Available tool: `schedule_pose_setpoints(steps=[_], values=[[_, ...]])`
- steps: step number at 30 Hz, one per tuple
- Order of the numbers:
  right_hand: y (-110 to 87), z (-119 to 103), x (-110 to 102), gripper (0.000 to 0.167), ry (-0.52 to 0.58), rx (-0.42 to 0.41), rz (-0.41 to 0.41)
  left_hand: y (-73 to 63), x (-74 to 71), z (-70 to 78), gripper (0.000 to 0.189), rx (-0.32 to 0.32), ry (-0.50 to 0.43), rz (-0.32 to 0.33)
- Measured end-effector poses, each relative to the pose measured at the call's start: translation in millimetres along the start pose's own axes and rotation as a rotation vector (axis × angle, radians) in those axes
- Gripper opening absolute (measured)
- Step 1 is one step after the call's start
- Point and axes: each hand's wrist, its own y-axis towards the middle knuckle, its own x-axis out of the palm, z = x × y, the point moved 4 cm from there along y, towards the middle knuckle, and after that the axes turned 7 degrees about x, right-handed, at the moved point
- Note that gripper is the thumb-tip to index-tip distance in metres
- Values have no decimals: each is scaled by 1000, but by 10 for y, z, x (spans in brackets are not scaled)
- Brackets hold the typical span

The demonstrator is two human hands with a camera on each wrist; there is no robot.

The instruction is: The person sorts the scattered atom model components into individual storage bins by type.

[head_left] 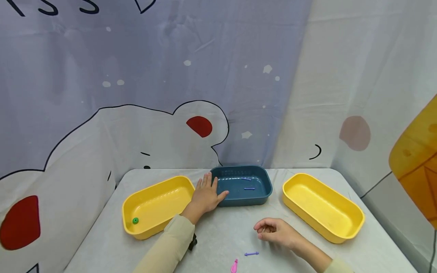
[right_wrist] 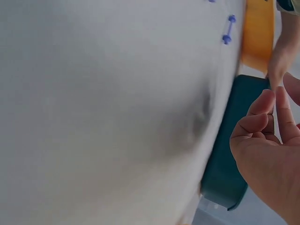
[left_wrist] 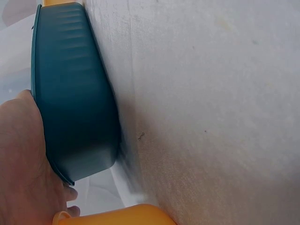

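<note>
My left hand rests with straight, spread fingers on the left edge of a dark blue tray. Two small purple rods lie in that tray, the nearer rod close to its middle. Loosely curled, my right hand hovers over the table in front of the tray, with nothing visible in its fingers. Near it on the cloth is another purple rod with knobbed ends, also seen in the right wrist view as a purple rod. A pink teardrop-shaped piece lies at the front.
A yellow tray stands at the left, holding a small green bead. Another yellow tray stands at the right. White cloth covers the table. A printed curtain hangs behind.
</note>
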Motion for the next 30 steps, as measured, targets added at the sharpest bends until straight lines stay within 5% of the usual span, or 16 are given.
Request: schedule_pose_setpoints(steps=[15, 30], values=[[-57, 125, 77, 21, -70, 33, -61, -9, -7, -2, 90, 1, -10, 4], [-130, 186, 142, 22, -206, -42, -103, -1, -8, 6, 90, 2, -7, 8]])
